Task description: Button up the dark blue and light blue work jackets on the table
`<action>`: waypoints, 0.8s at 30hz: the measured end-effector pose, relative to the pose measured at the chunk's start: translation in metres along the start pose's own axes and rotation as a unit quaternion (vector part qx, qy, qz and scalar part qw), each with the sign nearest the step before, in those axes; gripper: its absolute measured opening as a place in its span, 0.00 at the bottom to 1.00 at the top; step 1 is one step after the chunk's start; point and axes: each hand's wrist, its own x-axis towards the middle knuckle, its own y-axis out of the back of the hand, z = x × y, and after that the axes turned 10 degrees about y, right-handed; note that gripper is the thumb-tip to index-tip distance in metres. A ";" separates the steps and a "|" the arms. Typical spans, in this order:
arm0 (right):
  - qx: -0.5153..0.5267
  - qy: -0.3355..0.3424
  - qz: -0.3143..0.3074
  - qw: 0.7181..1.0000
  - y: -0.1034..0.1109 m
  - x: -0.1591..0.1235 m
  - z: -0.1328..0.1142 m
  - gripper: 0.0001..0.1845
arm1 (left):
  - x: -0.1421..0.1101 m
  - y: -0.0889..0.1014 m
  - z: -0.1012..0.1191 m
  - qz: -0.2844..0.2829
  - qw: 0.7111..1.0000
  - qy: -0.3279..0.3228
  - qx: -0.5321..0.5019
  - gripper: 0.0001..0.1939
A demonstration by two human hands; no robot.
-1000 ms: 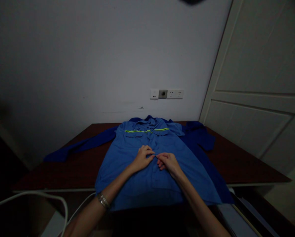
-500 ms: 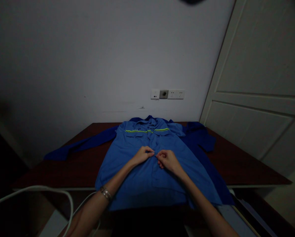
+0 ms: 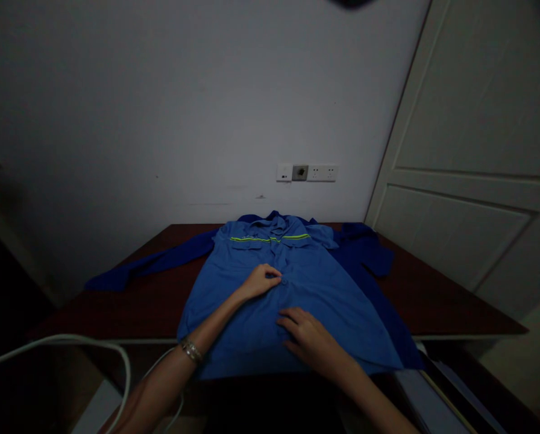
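Observation:
A light blue short-sleeved work shirt (image 3: 234,271) with yellow-green stripes across the chest lies front up, its collar toward the wall. It rests on a dark blue long-sleeved garment (image 3: 170,258), whose sleeves spread to both sides. My left hand (image 3: 260,282), with a metal bracelet at the wrist, pinches the shirt's front opening between thumb and fingertips. Just right of those fingertips a round button (image 3: 284,282) shows on the front strip. Lower down, my right hand (image 3: 307,339) is over the shirt with its fingers apart, holding nothing.
The garments lie on a dark red-brown table (image 3: 152,313) against a wall with sockets (image 3: 323,173). A pale panelled door (image 3: 469,181) stands at the right. A white cable (image 3: 93,341) loops at the lower left. Papers or folders (image 3: 437,398) sit below the table's right front edge.
My right hand has let go at the button and moved down toward me, its fingers spreading. My left hand stays pinching the shirt front, and the button has come into sight.

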 end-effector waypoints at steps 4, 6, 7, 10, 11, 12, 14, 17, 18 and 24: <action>0.132 -0.003 0.009 0.991 0.009 -0.005 0.017 0.15 | -0.014 0.012 0.010 0.000 1.000 -0.014 -0.002 0.11; 0.199 -0.025 0.022 0.979 0.014 -0.004 0.024 0.13 | -0.028 0.018 0.018 0.003 1.000 -0.022 -0.008 0.11; 0.231 -0.038 0.029 0.972 0.016 -0.002 0.026 0.12 | -0.036 0.020 0.022 0.005 1.000 -0.025 -0.012 0.11; 0.311 -0.093 0.077 0.943 0.018 0.003 0.035 0.14 | -0.062 0.021 0.031 0.016 1.000 -0.022 -0.016 0.10; 0.330 -0.118 0.104 0.931 0.018 0.005 0.039 0.14 | -0.071 0.019 0.032 0.017 1.000 -0.018 -0.011 0.10; 0.345 -0.146 0.134 0.917 0.017 0.006 0.042 0.15 | -0.078 0.016 0.033 0.016 1.000 -0.017 -0.003 0.10; 0.371 -0.196 0.194 0.887 0.015 0.008 0.050 0.17 | -0.089 0.007 0.031 0.008 0.999 -0.026 0.023 0.08; 0.423 -0.243 0.254 0.835 0.014 0.011 0.058 0.20 | -0.098 -0.015 0.027 -0.003 0.996 -0.054 0.077 0.07; 0.440 -0.252 0.264 0.820 0.014 0.011 0.060 0.21 | -0.099 -0.022 0.025 -0.002 0.993 -0.065 0.096 0.08; 0.448 -0.267 0.302 0.798 0.027 0.016 0.057 0.25 | -0.095 -0.051 0.019 0.018 0.972 -0.138 0.188 0.10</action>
